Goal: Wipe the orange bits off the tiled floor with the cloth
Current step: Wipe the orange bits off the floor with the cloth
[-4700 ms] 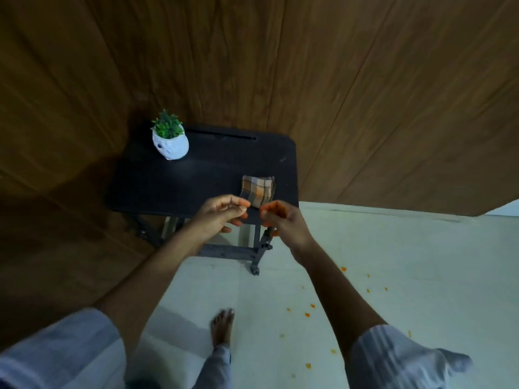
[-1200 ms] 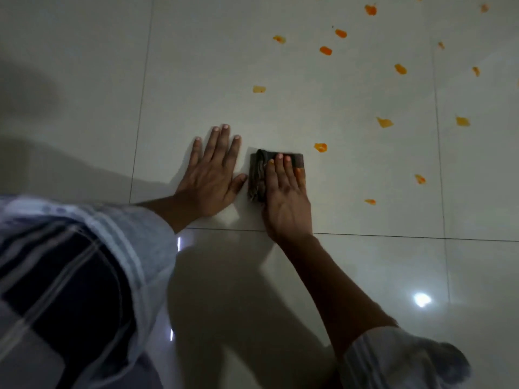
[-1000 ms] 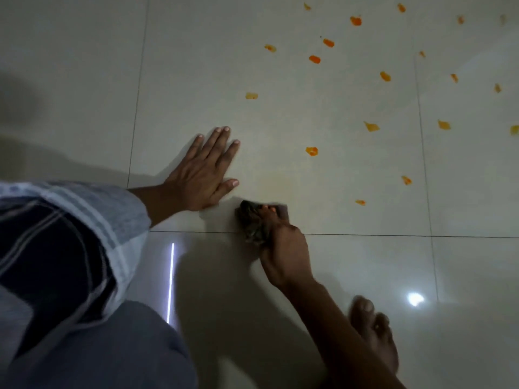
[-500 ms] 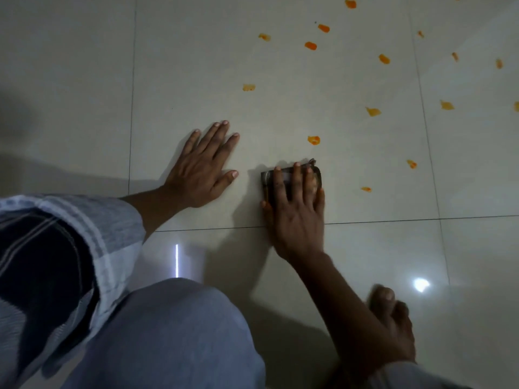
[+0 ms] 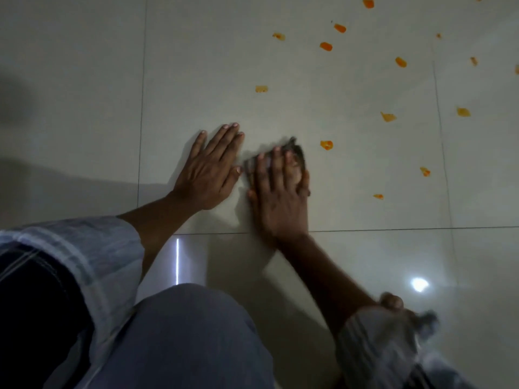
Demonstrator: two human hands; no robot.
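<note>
Nearest the camera, a bent knee in grey trousers (image 5: pixel 179 341) fills the lower middle, with a pale striped sleeve (image 5: pixel 84 262) on the left and another blurred sleeve (image 5: pixel 379 341) low on the right. Toes of a bare foot (image 5: pixel 391 301) peep out just above that right sleeve. Beyond them, the left hand (image 5: pixel 209 171) lies flat on the tiled floor (image 5: pixel 84 108), palm down, fingers straight and slightly spread, holding nothing. Just beside it, the right hand (image 5: pixel 280 197) presses down on the cloth (image 5: pixel 295 151), fingers stretched over the top of it; the cloth is a dark, bunched wad, blurred, so its pattern and whether the thumb hooks round its edge are hard to make out. Near the cloth's right edge but apart from it sits one orange bit (image 5: pixel 326 145). Farther off, more orange bits (image 5: pixel 325 46) are scattered over the tiles toward the top right, well apart from both hands. A bright light spot (image 5: pixel 419 284) reflects on the glossy tile at lower right.
</note>
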